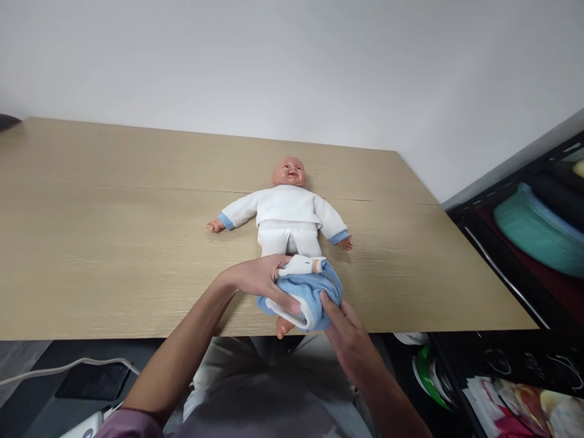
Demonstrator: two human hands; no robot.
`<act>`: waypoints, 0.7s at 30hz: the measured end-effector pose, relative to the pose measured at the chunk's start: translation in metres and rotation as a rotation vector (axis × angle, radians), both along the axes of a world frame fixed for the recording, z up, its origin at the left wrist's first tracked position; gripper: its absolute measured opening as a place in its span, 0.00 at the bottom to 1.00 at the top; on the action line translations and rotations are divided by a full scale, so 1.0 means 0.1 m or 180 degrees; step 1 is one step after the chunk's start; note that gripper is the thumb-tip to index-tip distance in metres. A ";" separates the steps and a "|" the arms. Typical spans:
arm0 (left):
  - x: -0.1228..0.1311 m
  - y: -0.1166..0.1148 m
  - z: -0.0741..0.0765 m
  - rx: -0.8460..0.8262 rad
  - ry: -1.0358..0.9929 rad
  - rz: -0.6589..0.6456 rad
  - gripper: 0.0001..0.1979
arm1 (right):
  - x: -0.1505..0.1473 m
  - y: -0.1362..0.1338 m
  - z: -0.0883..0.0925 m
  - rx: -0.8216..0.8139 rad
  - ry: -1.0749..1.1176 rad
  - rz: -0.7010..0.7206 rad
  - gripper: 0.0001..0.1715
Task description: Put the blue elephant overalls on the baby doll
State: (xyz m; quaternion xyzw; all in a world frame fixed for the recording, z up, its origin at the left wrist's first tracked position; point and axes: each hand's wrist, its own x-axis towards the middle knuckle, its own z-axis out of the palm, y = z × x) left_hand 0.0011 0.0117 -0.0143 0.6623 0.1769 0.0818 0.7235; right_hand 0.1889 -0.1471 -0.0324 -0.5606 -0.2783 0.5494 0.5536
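"Blue cloth [312,286]: where, and how held?"

"Over the lower legs of the doll [287,213], by the tabletop's [137,274] near edge; left hand [260,278] and right hand [344,322] each have their grip closed on it."

"What's done?"

"White top [287,202] is on; the cloth is bunched, seemingly not yet spread."

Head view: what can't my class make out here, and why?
All in the head view:
Doll: lower legs mostly hidden by the blue-and-white cloth.
Left hand and right hand: some fingertips hidden behind the cloth.
Print on the cloth: too small and folded to tell.
Dark object at far left: cut off by the picture's edge.
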 end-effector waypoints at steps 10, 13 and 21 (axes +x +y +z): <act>0.45 -0.40 0.09 0.2714 0.1924 0.0687 0.12 | 0.03 -0.19 -0.37 0.0090 -0.1227 -0.0341 0.41; 0.54 -0.46 0.06 0.3135 0.2180 0.0588 0.18 | 0.01 -0.22 -0.41 0.0121 -0.1722 -0.0620 0.42; 0.47 -0.38 -0.09 0.2882 0.1235 0.0615 0.29 | 0.15 -0.07 -0.59 0.0345 -0.1229 -0.0530 0.44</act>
